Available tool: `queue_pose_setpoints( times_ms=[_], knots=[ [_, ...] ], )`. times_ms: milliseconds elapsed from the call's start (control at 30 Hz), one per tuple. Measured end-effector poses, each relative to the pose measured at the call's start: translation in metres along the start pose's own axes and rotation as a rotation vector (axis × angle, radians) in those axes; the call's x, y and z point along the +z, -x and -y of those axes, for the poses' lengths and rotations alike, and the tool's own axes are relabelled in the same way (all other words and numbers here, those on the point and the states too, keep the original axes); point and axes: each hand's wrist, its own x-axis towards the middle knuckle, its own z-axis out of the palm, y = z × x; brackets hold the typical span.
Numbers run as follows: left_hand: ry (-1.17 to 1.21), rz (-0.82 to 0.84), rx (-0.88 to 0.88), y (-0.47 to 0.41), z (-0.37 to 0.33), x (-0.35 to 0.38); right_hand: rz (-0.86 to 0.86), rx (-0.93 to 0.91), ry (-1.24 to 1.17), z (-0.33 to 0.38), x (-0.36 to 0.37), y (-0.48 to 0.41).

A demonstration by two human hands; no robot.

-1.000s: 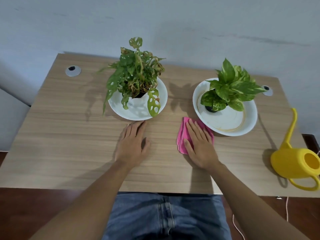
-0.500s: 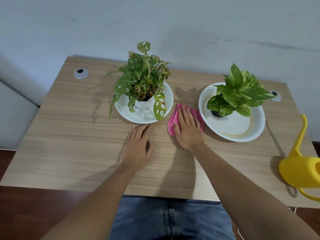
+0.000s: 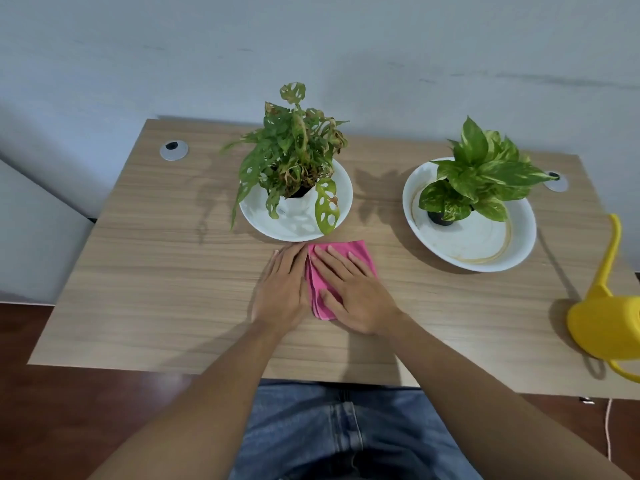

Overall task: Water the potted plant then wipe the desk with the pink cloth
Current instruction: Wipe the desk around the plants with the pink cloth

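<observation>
A folded pink cloth (image 3: 360, 252) lies flat on the wooden desk (image 3: 166, 271), just in front of the left plant's plate. My right hand (image 3: 353, 292) presses flat on top of the cloth, fingers spread. My left hand (image 3: 282, 289) rests palm down on the desk, touching the cloth's left edge. A holey-leafed potted plant (image 3: 294, 157) stands in a white plate (image 3: 339, 188) at the centre back. A second, variegated plant (image 3: 481, 174) sits in a white bowl (image 3: 519, 244) to the right. The yellow watering can (image 3: 602, 323) stands at the desk's right edge.
Two grey cable grommets are set into the desk, one at the back left (image 3: 174, 150) and one at the back right (image 3: 556, 181). A pale wall runs behind the desk. My jeans-clad lap is under the front edge.
My right hand has slid the pink cloth leftward, from beside the right bowl to the spot in front of the left plate, next to my left hand. The left hand stayed put.
</observation>
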Motion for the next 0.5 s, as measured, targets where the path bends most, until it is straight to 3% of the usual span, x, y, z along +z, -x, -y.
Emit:
queue_pose_setpoints(
  times_ms=[367,500],
  knots=[
    [-0.016,-0.009,-0.001,-0.002,0.001,0.001,-0.012,0.418,-0.054,-0.08,-0.029,-0.027],
    [-0.024,-0.007,-0.001,-0.001,0.002,0.001,0.005,0.474,-0.061,-0.078,-0.027,-0.043]
  ],
)
